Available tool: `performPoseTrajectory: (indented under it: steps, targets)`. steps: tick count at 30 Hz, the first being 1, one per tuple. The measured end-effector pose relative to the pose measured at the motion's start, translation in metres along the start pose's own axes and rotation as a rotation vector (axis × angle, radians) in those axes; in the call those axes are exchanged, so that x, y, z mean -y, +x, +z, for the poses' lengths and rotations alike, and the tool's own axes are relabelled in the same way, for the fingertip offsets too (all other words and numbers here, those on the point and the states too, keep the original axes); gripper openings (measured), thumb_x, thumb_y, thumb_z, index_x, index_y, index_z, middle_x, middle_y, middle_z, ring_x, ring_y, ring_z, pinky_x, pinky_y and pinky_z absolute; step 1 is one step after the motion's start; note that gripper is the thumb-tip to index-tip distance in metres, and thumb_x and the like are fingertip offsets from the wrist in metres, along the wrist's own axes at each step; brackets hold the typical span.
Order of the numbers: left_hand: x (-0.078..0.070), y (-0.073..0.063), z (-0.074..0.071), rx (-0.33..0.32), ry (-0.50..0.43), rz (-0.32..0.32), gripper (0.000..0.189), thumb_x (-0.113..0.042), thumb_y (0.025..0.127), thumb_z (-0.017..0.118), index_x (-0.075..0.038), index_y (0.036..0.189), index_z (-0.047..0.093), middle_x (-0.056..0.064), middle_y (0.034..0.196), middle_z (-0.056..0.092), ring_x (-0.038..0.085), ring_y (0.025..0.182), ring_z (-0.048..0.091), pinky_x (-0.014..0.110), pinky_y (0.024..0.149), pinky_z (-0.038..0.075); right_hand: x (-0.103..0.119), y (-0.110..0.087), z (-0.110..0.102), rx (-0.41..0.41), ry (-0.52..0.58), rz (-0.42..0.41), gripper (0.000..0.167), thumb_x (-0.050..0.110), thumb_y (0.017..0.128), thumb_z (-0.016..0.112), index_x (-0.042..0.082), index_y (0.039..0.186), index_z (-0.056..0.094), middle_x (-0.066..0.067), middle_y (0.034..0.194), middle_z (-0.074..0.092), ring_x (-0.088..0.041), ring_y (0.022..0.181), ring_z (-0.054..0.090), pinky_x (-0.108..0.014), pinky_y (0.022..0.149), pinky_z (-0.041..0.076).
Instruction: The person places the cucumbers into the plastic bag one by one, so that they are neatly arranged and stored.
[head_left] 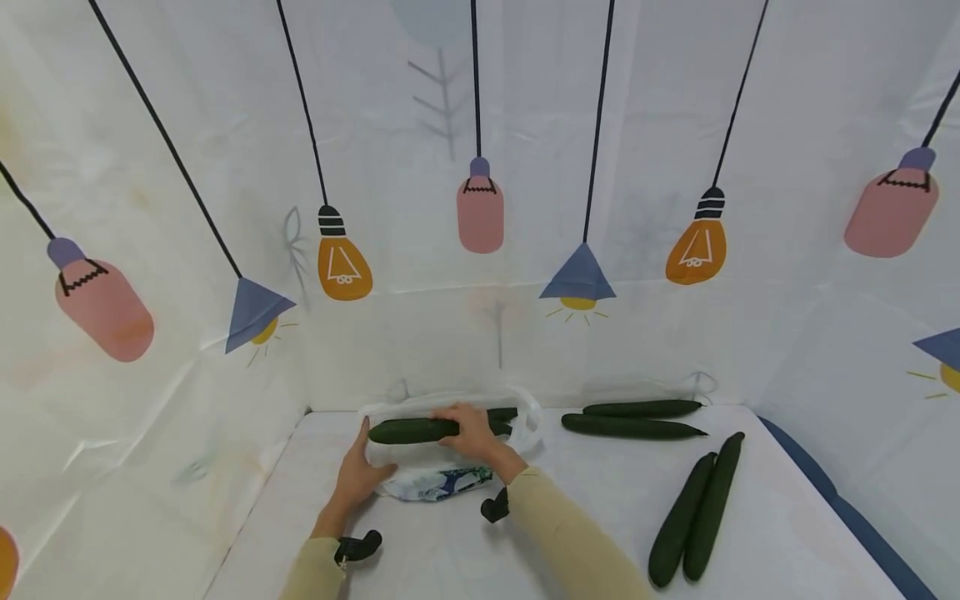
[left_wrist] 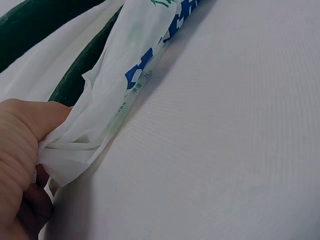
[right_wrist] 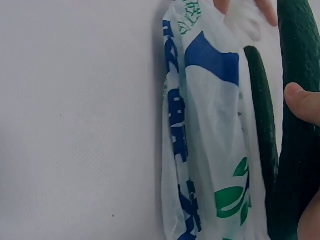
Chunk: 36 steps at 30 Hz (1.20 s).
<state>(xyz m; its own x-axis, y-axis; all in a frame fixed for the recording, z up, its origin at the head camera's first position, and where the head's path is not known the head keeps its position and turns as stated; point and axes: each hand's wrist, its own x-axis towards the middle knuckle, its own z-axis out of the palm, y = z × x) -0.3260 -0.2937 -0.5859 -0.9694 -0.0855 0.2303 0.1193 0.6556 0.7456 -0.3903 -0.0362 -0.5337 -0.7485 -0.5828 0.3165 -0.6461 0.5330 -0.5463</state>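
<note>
At the far side of the table lies a white plastic bag (head_left: 418, 456) with blue and green print, its mouth spread upward. My left hand (head_left: 356, 477) holds the bag's left end; in the left wrist view the thumb and curled fingers pinch its film (left_wrist: 82, 145). My right hand (head_left: 472, 433) grips a long dark green cucumber (head_left: 407, 431) from above, over the bag's opening. The right wrist view shows my thumb (right_wrist: 303, 102) pressed on this cucumber (right_wrist: 300, 50). Another cucumber (right_wrist: 263, 115) lies beside it within the bag, partly hidden by the bag's side.
Two cucumbers (head_left: 633, 426) lie crosswise at the back, right of the bag. Nearer on the right, two more (head_left: 712, 508) lie side by side, pointing away. A white cloth (head_left: 585, 517) covers the table, and a white sheet with printed lamps (head_left: 420, 333) hangs behind it.
</note>
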Motion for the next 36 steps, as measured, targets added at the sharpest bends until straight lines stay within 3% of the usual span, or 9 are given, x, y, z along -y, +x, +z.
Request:
performPoseTrajectory:
  steps: [9,16,23,36]
  targets:
    - [0.0,0.0,0.002,0.002,0.005,-0.025,0.113,-0.014,0.071,0.084,-0.004,0.156,0.01,0.025,0.154,0.025,0.044,0.137,0.029,0.055,0.108,0.027,-0.009,-0.001,0.002,0.021,-0.034,0.044,0.049,0.019,0.083,0.077,0.027,0.129,0.064,0.002,0.129,0.06,-0.025,0.118,0.051,-0.057,0.096,0.03]
    - [0.002,0.0,0.004,0.001,0.018,-0.038,0.115,-0.015,0.071,0.084,-0.006,0.156,0.009,0.025,0.154,0.025,0.044,0.137,0.029,0.055,0.108,0.028,-0.017,-0.001,0.006,0.029,-0.088,0.052,0.047,0.02,0.082,0.078,0.03,0.126,0.065,0.003,0.123,0.062,-0.024,0.113,0.053,-0.052,0.09,0.034]
    - [-0.002,-0.002,0.002,0.002,0.025,-0.04,0.114,-0.015,0.071,0.084,-0.004,0.156,0.01,0.026,0.153,0.025,0.045,0.136,0.029,0.055,0.108,0.028,-0.015,-0.001,0.007,0.034,-0.045,0.096,0.045,0.019,0.081,0.079,0.027,0.124,0.067,0.0,0.127,0.061,-0.027,0.118,0.051,-0.054,0.094,0.032]
    - [0.002,-0.003,0.002,0.01,0.025,-0.048,0.116,-0.017,0.071,0.085,-0.004,0.156,0.008,0.025,0.154,0.024,0.044,0.138,0.027,0.055,0.108,0.027,-0.012,-0.002,0.013,-0.036,-0.08,0.088,0.039,0.021,0.077,0.083,0.024,0.114,0.072,0.001,0.12,0.065,-0.026,0.112,0.055,-0.052,0.09,0.037]
